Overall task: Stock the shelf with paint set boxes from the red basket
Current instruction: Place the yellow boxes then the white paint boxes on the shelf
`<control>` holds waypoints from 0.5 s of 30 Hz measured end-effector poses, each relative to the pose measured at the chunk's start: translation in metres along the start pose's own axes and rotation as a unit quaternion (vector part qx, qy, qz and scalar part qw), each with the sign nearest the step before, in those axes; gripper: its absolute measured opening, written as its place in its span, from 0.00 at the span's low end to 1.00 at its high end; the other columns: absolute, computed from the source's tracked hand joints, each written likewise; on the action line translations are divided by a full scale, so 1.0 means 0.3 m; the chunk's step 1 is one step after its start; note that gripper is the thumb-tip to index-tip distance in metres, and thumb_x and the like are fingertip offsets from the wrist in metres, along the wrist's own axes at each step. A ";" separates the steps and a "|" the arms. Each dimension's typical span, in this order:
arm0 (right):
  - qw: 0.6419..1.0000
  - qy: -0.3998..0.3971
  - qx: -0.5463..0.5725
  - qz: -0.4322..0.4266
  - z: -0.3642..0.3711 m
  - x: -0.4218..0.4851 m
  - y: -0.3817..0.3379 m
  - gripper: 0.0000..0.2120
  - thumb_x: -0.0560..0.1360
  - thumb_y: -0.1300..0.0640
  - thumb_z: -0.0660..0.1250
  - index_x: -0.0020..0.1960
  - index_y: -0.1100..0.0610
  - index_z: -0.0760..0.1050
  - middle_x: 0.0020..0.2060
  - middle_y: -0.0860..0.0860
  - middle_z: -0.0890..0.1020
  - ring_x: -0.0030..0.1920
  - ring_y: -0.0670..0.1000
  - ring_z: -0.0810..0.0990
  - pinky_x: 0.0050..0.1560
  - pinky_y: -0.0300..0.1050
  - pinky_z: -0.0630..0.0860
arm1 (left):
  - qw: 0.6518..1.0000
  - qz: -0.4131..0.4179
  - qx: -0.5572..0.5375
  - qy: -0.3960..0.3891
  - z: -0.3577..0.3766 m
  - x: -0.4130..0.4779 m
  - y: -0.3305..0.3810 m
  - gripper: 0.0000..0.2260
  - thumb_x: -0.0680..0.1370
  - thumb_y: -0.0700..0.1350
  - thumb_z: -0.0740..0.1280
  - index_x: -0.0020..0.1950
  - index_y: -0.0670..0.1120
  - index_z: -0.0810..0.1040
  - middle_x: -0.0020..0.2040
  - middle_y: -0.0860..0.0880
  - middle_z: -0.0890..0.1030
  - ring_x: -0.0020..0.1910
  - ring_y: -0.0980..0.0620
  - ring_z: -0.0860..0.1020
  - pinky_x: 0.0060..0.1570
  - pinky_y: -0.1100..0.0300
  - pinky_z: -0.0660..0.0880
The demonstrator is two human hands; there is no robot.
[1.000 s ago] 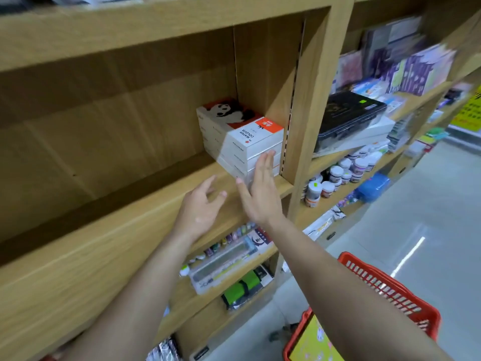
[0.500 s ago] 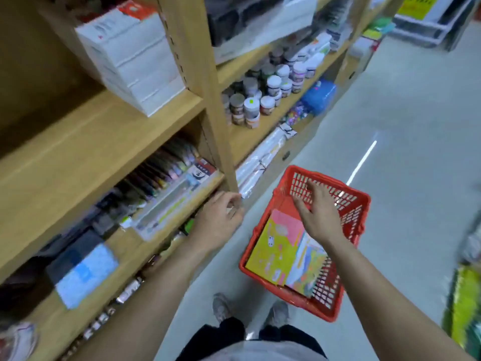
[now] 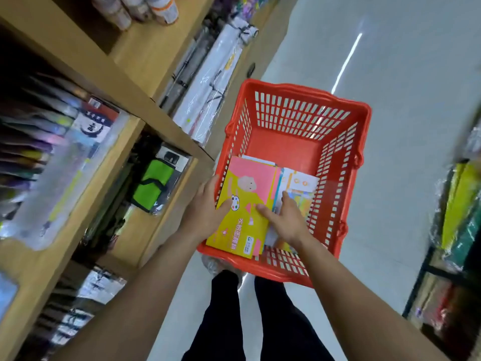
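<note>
Box (image 3: pixel 244 204), yellow and pink, sits in the near left corner of the basket (image 3: pixel 286 149). Its long axis runs away from the person, and its near end lies over the rim. The left hand (image 3: pixel 205 212) grips its left edge, thumb on the face. The right hand (image 3: pixel 286 220) rests its thumb on the face, fingers at the right edge; I cannot tell whether they curl under.

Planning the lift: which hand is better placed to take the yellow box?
Left: the left hand grips the yellow box by its edge, thumb on top; the right hand partly covers the neighbouring pack.
</note>
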State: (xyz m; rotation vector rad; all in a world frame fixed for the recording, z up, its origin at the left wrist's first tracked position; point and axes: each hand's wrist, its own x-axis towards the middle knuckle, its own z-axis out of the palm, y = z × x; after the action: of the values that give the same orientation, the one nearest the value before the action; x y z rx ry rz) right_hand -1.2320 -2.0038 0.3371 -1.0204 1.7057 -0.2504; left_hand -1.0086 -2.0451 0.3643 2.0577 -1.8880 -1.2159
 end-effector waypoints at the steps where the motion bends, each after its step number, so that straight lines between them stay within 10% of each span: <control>1: 0.999 0.000 0.041 0.002 0.033 0.002 0.005 0.33 0.76 0.37 0.72 0.72 0.54 0.70 0.66 0.53 0.81 0.67 0.56 0.79 0.67 0.58 0.75 | 1.000 0.006 -0.012 0.008 0.018 -0.004 -0.019 0.33 0.77 0.57 0.68 0.79 0.53 0.60 0.75 0.49 0.69 0.71 0.49 0.71 0.64 0.53 0.70; 7: 0.971 0.034 0.231 0.048 0.179 0.008 -0.017 0.52 0.71 0.37 0.76 0.82 0.54 0.52 0.77 0.53 0.70 0.76 0.56 0.71 0.74 0.61 0.70 | 0.998 0.034 -0.048 0.005 0.051 -0.015 -0.087 0.36 0.76 0.63 0.62 0.81 0.60 0.53 0.81 0.54 0.60 0.76 0.55 0.65 0.68 0.53 0.68; 15: 0.945 0.116 0.303 0.034 0.198 0.006 -0.022 0.41 0.61 0.42 0.83 0.68 0.48 0.69 0.61 0.49 0.84 0.60 0.52 0.85 0.63 0.59 0.81 | 0.997 0.056 -0.050 0.000 0.045 -0.014 -0.103 0.34 0.77 0.64 0.61 0.81 0.60 0.53 0.81 0.56 0.59 0.67 0.71 0.60 0.64 0.60 0.64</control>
State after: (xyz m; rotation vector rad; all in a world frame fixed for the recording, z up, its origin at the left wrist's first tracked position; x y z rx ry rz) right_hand -1.1773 -1.9907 0.3163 -0.4849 1.7040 -0.8209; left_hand -0.9916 -2.0284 0.3400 1.8743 -1.8745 -1.2573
